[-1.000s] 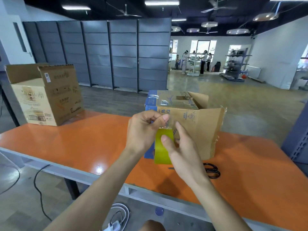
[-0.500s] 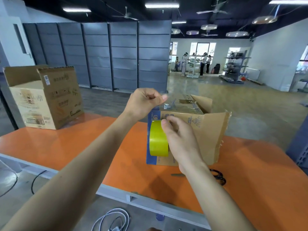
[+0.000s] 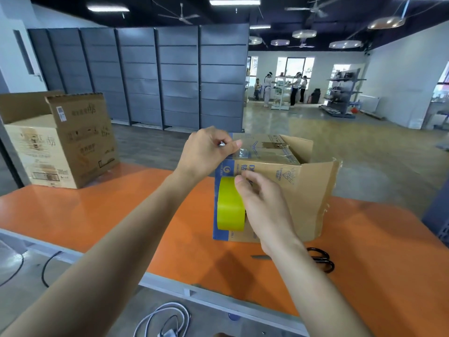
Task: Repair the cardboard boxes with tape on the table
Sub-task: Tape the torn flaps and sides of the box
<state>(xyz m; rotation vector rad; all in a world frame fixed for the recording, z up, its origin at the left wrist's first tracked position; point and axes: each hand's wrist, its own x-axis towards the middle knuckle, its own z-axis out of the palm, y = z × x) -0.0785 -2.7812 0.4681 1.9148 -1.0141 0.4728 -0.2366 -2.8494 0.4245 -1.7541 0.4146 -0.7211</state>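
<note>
Open tabletop (image 3: 109, 210) lies left of the blue-edged box (image 3: 308, 190); scissors (image 3: 320, 258) lie just before it.

Views: one, head-worn, wide-angle
Position: above the near edge of the orange table (image 3: 97, 215)
Facing: forward and down, across the table into the hall
Nearness: close; left hand (image 3: 206, 152) and right hand (image 3: 264, 207) mid-frame, forearms filling the bottom

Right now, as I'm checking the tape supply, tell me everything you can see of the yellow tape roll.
The yellow tape roll looks glossy and wide, seen edge-on, standing upright. The right hand grips it from the side, before the near face of the blue-edged cardboard box. A clear tape strip seems to run up to the left hand, which pinches its end.
</note>
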